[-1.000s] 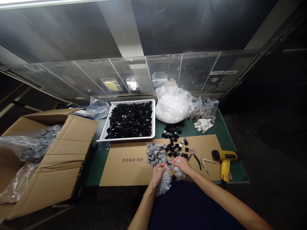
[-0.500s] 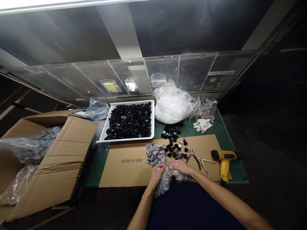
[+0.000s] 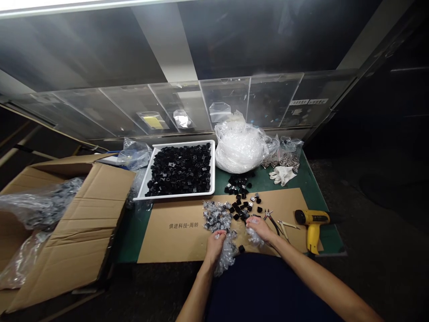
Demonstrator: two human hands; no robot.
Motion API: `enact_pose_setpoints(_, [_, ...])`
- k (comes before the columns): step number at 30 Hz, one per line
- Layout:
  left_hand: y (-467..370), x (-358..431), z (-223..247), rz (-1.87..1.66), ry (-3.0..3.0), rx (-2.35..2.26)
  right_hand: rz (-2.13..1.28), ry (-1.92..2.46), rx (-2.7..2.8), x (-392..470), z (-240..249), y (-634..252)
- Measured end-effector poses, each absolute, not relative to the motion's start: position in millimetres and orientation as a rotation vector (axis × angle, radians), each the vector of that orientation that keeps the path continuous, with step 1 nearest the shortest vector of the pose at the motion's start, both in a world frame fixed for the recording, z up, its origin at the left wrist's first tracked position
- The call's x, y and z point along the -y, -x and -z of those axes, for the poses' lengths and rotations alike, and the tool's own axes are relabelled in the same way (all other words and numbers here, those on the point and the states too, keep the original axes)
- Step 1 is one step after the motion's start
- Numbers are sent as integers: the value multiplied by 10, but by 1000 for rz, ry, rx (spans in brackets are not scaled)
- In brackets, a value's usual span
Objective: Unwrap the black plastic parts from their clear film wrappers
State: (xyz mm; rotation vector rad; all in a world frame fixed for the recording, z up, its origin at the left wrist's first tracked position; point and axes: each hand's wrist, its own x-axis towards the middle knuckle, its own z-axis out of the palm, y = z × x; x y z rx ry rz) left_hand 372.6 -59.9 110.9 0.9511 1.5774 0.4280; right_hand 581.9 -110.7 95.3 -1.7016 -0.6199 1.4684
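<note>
Crinkled clear plastic (image 3: 226,260) stretches lengthwise from the left hand (image 3: 215,246) toward the torso (image 3: 261,286).

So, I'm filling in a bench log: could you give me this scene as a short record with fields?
Left hand: pinching clear plastic
Right hand: holding crumpled clear film
Work surface: cardboard sheet on a green tabletop
Beyond the hands: plastic-wrapped pieces, with loose black pieces to their right
Tray: white tray heaped with black parts
Tools, right side: pliers, yellow gun-shaped tool
Far left: open carton containing bagged pieces
</note>
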Motion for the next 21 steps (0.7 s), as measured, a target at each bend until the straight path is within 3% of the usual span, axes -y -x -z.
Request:
enact_pose_setpoints(11, [-4208, 506, -945, -474, -1061, -1529, -1191, 1898, 577, 1140, -976, -6020])
enact_pose_setpoints(21, [-4194, 468, -1118, -443, -1035, -1371, -1290, 1894, 669, 1095, -889, -5980])
